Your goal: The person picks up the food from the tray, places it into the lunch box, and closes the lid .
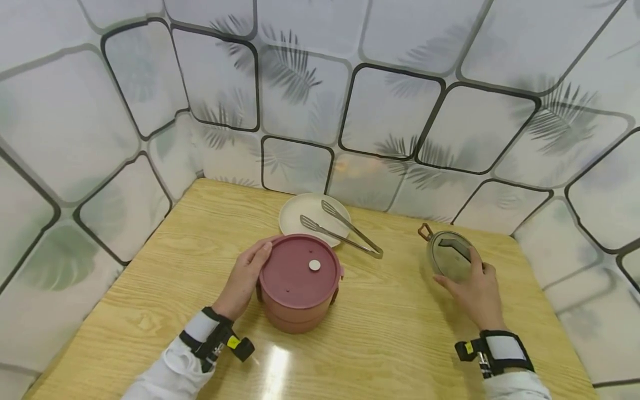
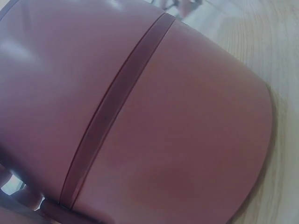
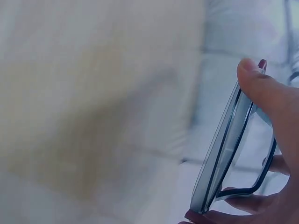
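A dusky-pink pot [image 1: 297,316] with a darker flat lid [image 1: 290,275] and a white button on top stands left of centre in the head view. My left hand [image 1: 242,283] grips its left side, thumb over the lid's rim. In the left wrist view the pot's wall [image 2: 187,116] and a darker band fill most of the picture; fingers curl by a handle at lower left. Over at the right, my right hand [image 1: 477,291] holds a round glass lid [image 1: 450,261] with a dark strap handle. The right wrist view shows this lid [image 3: 226,144] tilted, thumb on its edge.
Behind the pot lies a white plate [image 1: 292,214] near the wall. Metal tongs [image 1: 362,239] rest partly on the plate, their bent end reaching onto the wooden table [image 1: 385,322]. Patterned walls [image 1: 300,100] enclose the table at the back and both sides.
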A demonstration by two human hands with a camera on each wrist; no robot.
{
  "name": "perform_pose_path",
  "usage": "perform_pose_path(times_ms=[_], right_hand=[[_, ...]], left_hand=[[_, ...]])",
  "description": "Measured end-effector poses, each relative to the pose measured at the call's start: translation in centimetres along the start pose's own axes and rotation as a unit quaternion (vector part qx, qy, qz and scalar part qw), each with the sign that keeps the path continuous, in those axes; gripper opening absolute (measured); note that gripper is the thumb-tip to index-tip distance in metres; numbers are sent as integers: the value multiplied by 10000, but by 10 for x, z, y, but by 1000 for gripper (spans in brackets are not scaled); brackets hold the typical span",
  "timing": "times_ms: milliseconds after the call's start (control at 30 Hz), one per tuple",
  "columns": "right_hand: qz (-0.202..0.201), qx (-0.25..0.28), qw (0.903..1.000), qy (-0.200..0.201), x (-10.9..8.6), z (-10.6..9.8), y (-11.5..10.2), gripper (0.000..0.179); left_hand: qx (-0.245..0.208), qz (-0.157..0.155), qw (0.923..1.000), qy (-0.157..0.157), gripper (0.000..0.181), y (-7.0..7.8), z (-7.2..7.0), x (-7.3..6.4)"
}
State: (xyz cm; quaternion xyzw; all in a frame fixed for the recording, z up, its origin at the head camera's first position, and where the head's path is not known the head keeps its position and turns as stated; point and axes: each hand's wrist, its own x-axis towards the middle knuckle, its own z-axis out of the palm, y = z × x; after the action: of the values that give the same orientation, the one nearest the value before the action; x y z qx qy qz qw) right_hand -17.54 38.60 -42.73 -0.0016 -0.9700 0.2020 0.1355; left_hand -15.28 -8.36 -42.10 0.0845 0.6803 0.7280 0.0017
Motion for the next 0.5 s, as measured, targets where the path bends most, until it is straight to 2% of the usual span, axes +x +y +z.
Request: perform_pose_path(times_ms=[267, 500], right_hand=[[-778, 512, 9954, 241, 6, -14, -67, 104], [-1605, 739, 9837, 341, 3, -17, -123, 104]], left_hand=[[28, 52, 10000, -21, 39, -1, -1, -1], [60, 35, 10000, -33, 40, 0, -1, -1]])
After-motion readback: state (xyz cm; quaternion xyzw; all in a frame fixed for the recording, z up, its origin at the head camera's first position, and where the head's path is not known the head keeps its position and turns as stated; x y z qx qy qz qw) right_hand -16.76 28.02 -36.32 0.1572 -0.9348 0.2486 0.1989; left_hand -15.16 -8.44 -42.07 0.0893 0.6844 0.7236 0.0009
